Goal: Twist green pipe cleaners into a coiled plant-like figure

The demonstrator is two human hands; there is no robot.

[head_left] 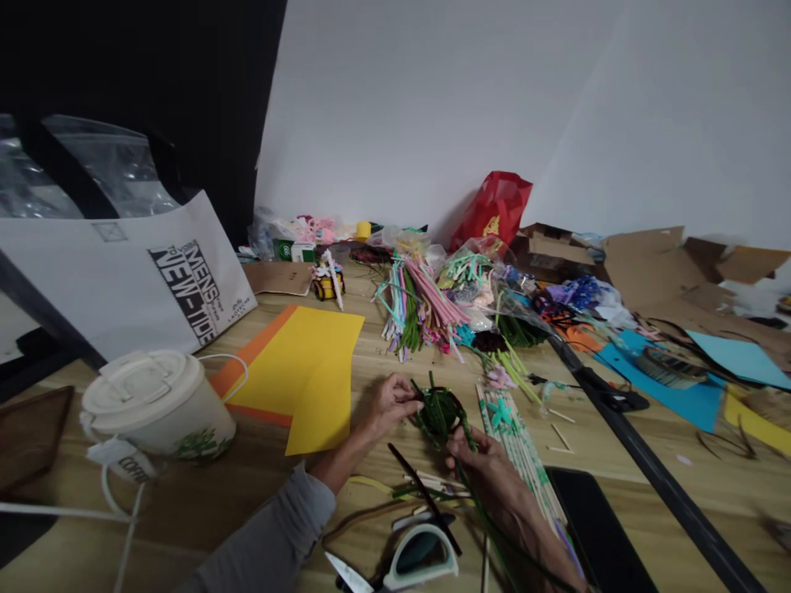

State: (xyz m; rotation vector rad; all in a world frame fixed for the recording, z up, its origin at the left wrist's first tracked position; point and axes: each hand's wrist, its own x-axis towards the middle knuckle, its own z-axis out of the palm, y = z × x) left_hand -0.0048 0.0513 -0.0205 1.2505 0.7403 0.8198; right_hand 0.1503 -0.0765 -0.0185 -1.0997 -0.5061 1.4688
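Near edge: wood-grain tabletop (pixel 371 329), scissors (pixel 390 580) lying with blades apart, black phone (pixel 599 527) flat at right. Thin sticks (pixel 519 445) in a printed wrap run beside the right forearm.

Green wound piece (pixel 438 416) is between the two hands, above the table. Left hand (pixel 399 403) – thumb and index pinch its left edge. Right hand (pixel 482 461) – thumb and fingers pinch its lower right side; a long green strand trails down past the wrist. Other right fingers look curled, partly hidden.

Left of the hands: yellow sheet (pixel 321 362) over orange sheet (pixel 228 375), then lidded cup (pixel 203 416). Black strip (pixel 655 469) runs diagonally across the table at right, blue sheet (pixel 667 379) beyond it.

Further out: fuzzy-stem bundles (pixel 426 305) in mixed colours, opened cardboard (pixel 648 263), red bag (pixel 494 206) by a plain pale wall (pixel 432 99). Black panel (pixel 154 66) at far left.

Text: white bag (pixel 124 272) reads "MENS" and "NEW-TIDE", smaller line unclear. Cup's tag (pixel 127 459) starts "COFF", rest hard to read. Red bag's gold print illegible.
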